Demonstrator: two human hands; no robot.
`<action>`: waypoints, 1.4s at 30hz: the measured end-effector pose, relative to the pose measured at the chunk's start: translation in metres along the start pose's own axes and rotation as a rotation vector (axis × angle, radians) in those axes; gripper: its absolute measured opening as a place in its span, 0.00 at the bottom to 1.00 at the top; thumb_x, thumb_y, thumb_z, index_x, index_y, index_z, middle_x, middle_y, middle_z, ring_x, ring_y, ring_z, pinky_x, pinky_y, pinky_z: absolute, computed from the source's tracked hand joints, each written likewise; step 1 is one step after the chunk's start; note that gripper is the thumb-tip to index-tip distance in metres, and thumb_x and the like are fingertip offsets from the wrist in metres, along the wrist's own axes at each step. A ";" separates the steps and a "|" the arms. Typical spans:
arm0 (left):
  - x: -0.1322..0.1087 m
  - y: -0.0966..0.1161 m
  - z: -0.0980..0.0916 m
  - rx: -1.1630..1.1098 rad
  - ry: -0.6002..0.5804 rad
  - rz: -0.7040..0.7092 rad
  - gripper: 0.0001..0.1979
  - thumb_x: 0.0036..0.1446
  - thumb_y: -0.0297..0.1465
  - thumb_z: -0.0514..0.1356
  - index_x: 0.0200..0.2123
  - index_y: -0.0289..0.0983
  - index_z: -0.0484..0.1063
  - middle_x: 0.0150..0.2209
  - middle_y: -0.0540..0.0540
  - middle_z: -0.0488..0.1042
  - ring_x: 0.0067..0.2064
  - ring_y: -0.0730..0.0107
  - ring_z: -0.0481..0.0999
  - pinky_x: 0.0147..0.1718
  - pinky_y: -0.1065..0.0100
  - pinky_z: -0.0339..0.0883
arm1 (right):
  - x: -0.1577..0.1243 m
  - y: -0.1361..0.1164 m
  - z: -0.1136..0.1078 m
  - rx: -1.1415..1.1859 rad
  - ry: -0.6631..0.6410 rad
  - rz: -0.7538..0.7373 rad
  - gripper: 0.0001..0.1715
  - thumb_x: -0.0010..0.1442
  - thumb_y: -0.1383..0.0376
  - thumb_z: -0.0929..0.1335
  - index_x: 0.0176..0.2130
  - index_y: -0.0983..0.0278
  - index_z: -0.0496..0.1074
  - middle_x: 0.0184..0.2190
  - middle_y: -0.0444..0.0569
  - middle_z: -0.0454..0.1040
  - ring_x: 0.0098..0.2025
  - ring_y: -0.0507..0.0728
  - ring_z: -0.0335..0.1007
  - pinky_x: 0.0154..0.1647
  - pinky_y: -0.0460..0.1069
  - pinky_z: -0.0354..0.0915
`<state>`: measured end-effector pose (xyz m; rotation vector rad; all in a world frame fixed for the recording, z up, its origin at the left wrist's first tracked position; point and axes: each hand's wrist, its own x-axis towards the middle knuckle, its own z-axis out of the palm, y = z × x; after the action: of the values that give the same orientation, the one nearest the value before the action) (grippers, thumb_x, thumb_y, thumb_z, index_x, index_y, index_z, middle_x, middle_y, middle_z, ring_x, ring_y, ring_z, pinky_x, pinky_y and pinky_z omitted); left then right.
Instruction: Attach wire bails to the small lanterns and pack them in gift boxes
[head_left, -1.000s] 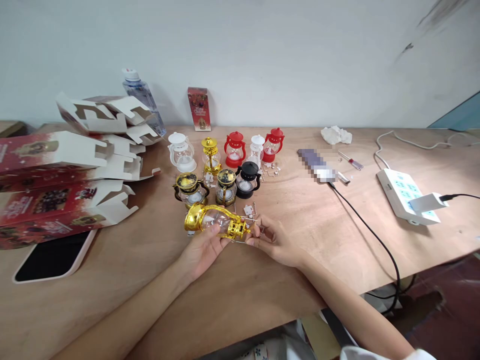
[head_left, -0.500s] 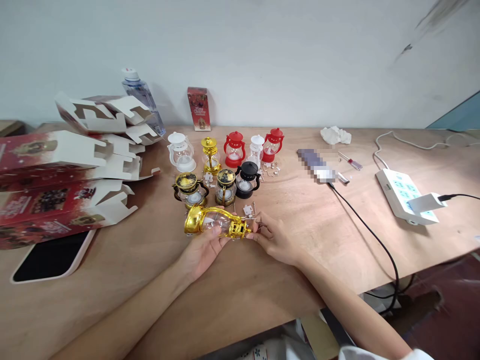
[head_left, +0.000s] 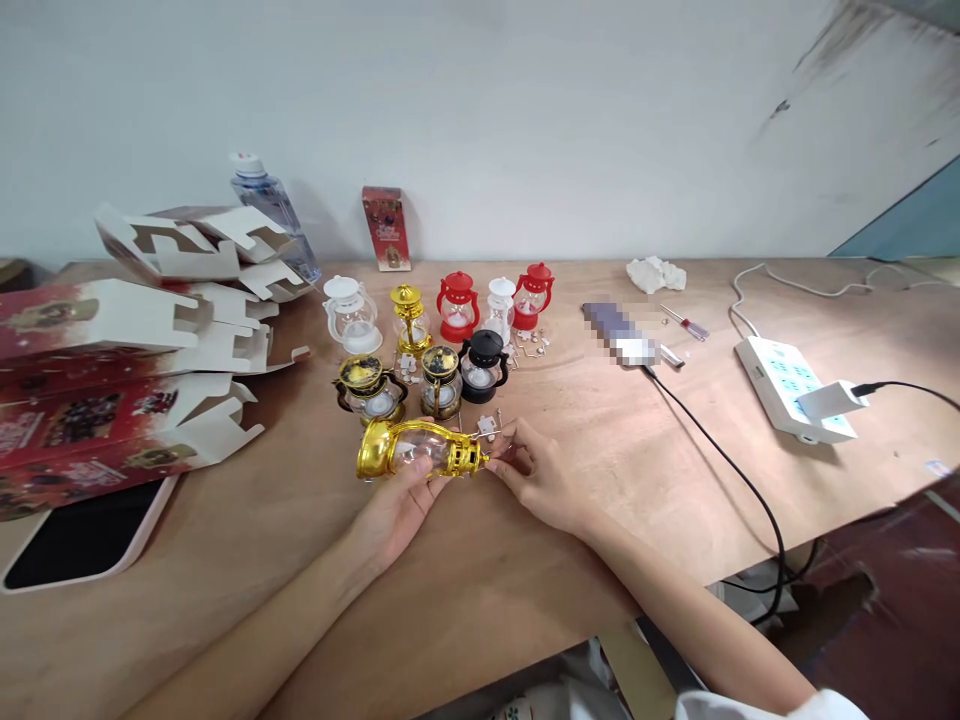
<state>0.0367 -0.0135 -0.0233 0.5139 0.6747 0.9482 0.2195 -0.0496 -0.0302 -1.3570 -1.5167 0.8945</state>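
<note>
A shiny gold lantern (head_left: pixel 377 449) with a clear globe lies sideways in my left hand (head_left: pixel 395 512), its base to the left and its top to the right. My left thumb presses on the globe. At the lantern's tip, the fingers of my right hand (head_left: pixel 546 482) are pinched together; whatever they hold is too small to make out. Just beyond are a black lantern (head_left: pixel 484 345) and two dark bronze-gold lanterns (head_left: pixel 361 374). Small white pieces and bent wires (head_left: pixel 487 426) lie beside my right fingertips.
Behind stand white (head_left: pixel 343 288), gold (head_left: pixel 406 295) and red lanterns (head_left: pixel 457 290). Opened red cartons (head_left: pixel 90 415) fill the left side, over a phone (head_left: pixel 90 530). Rightward are a pixelated device with a cable, a screwdriver (head_left: pixel 686 323), crumpled tissue (head_left: pixel 655 273) and a power strip (head_left: pixel 787 385).
The whole view has shifted slightly, so things on the table appear further left. My right fingers have moved a little at the lantern's tip. The left hand keeps its hold.
</note>
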 end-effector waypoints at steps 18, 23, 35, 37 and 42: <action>-0.009 -0.004 0.007 0.123 -0.010 0.151 0.34 0.39 0.40 0.73 0.51 0.40 0.70 0.44 0.45 0.78 0.53 0.55 0.73 0.54 0.57 0.67 | -0.019 -0.006 0.001 0.027 0.184 -0.297 0.20 0.60 0.61 0.69 0.49 0.58 0.61 0.47 0.55 0.70 0.46 0.59 0.68 0.48 0.56 0.66; -0.017 -0.014 0.005 0.236 -0.135 0.132 0.34 0.40 0.43 0.73 0.51 0.41 0.70 0.45 0.43 0.78 0.53 0.51 0.73 0.55 0.54 0.66 | -0.013 -0.015 0.007 0.332 -0.113 -0.061 0.31 0.54 0.54 0.74 0.52 0.58 0.62 0.53 0.53 0.68 0.53 0.59 0.68 0.54 0.54 0.66; -0.048 0.008 -0.017 0.889 0.041 0.523 0.28 0.44 0.28 0.70 0.50 0.44 0.70 0.53 0.43 0.69 0.57 0.54 0.66 0.58 0.58 0.59 | 0.003 -0.018 -0.065 0.200 0.431 0.018 0.27 0.41 0.54 0.79 0.39 0.59 0.71 0.32 0.47 0.77 0.32 0.57 0.74 0.30 0.50 0.70; -0.059 0.027 -0.043 1.157 0.166 0.753 0.25 0.43 0.27 0.70 0.47 0.44 0.72 0.50 0.43 0.71 0.53 0.54 0.69 0.59 0.58 0.57 | 0.007 -0.020 -0.094 0.062 0.462 0.062 0.26 0.41 0.54 0.78 0.38 0.60 0.72 0.33 0.49 0.77 0.32 0.58 0.73 0.30 0.50 0.68; -0.081 0.082 -0.121 1.866 0.773 1.192 0.27 0.44 0.34 0.69 0.48 0.36 0.68 0.51 0.34 0.72 0.54 0.42 0.70 0.55 0.48 0.60 | 0.010 -0.025 -0.137 -0.341 0.451 0.289 0.27 0.39 0.48 0.76 0.33 0.62 0.72 0.26 0.46 0.73 0.27 0.56 0.67 0.25 0.49 0.59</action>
<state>-0.1293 -0.0305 -0.0280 2.4552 2.0413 1.3778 0.3386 -0.0497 0.0419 -1.9129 -1.1697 0.4573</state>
